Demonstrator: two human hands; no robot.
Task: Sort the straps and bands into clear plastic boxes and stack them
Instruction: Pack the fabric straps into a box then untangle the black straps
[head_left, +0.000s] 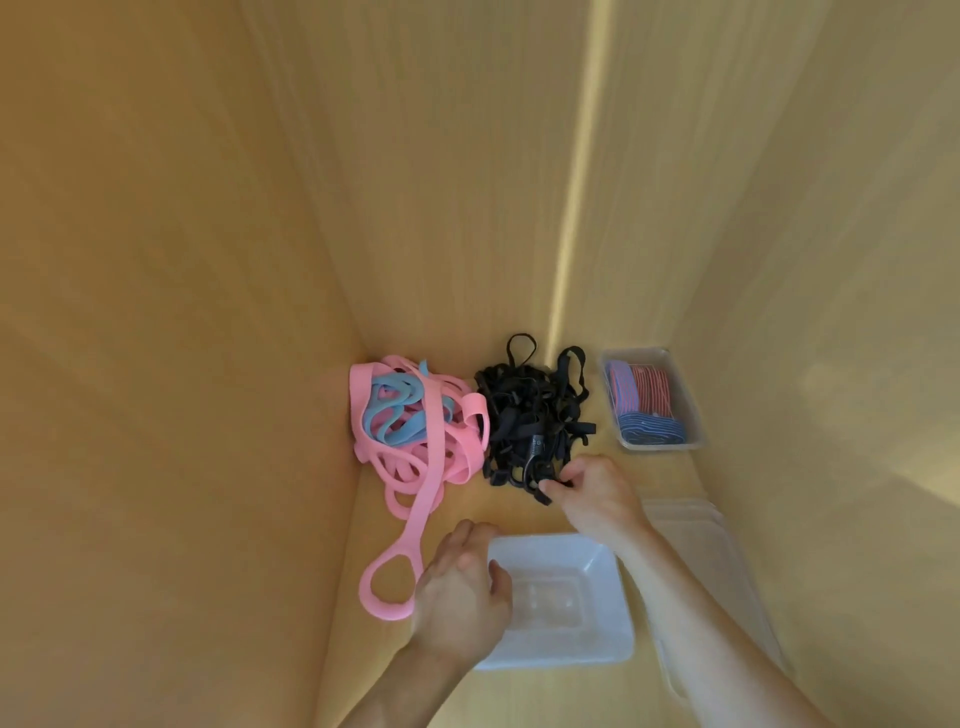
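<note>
The right hand (592, 491) reaches in from 5 o'clock and pinches the near fringe of the black straps (535, 415), its fingertips curled round a few strands at the pile's 6 o'clock edge; the rest of the tangle lies beyond the knuckles toward 12 o'clock. The left hand (462, 587) sits at 7 o'clock of that pile, fingers loosely curled over the 9 o'clock rim of the empty clear box (602, 644); whether it truly grips the rim or only rests there I cannot tell. Just at its 9 o'clock lies the end loop of a long pink band, whose long axis runs up toward 12 o'clock into the heap of pink and blue bands (415, 421); that heap touches the black pile's 9 o'clock side.

The coming move, as I judge it, turns on 1 relation: the empty box lies straight toward 6 o'clock from the right hand, directly below the wrist, so the black bundle needs only a short pull back and a drop; the right hand is clearly the nearer 1. Snagging on pink loops is the risk.

At 2 o'clock a filled clear box (685, 410) holds red and blue striped bands (647, 402); at 4 o'clock lies what looks like more clear plastic (701, 525) on the worktop (467, 499), lids or boxes I cannot say.
</note>
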